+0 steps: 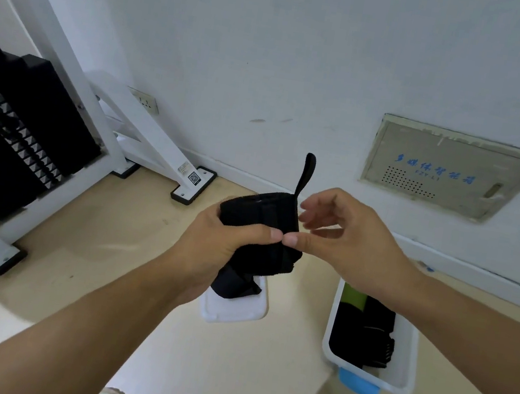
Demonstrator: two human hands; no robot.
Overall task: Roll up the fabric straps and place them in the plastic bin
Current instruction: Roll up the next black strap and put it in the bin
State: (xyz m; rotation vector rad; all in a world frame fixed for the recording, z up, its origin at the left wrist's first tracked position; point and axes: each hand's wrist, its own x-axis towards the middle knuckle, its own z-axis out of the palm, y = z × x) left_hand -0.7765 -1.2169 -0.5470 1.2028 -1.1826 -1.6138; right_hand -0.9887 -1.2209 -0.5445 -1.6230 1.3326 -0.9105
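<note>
In the head view, a black fabric strap (pixel 261 224), mostly rolled, is held in the air above the floor, gripped by the left hand (pixel 216 248). The roll is touched by the thumb of the right hand (pixel 349 245), whose fingers are loosely spread and hold nothing. The plastic bin (pixel 406 352) is seen on the floor at the lower right, well apart from the strap, with dark fabric and a green item (pixel 353 296) inside.

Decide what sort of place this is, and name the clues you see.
Likely a gym: a black weight stack in a white machine frame, and a plastic bin holding dark straps on the floor.
</note>
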